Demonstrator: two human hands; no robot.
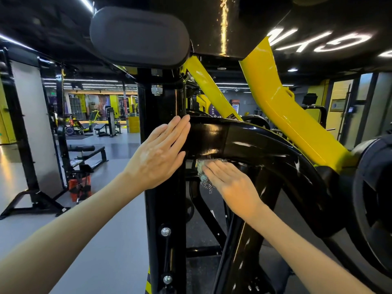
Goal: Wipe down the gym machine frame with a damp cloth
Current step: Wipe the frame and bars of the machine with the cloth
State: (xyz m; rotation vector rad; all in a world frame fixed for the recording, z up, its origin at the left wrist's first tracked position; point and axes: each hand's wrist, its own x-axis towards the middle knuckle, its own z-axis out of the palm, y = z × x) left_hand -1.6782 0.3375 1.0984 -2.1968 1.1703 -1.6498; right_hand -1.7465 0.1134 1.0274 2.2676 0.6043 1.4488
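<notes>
Cloth [204, 177], pale green with a black-and-white checked edge, lies bunched under our right grip [229, 181], whose straight fingers press it against the underside of the glossy black curved frame tube [254, 143]. Our left grip [159, 153] rests flat-palmed, holding nothing, on the black upright [163, 102]. Overhead, a black panel [318, 22] shows inverted white letters, seemingly GYM.

A black bench [89, 150] stands on the grey floor [118, 209] at left. A yellow bin [134, 124] sits well beyond it. An orange-and-black bag [80, 186] lies nearer.
</notes>
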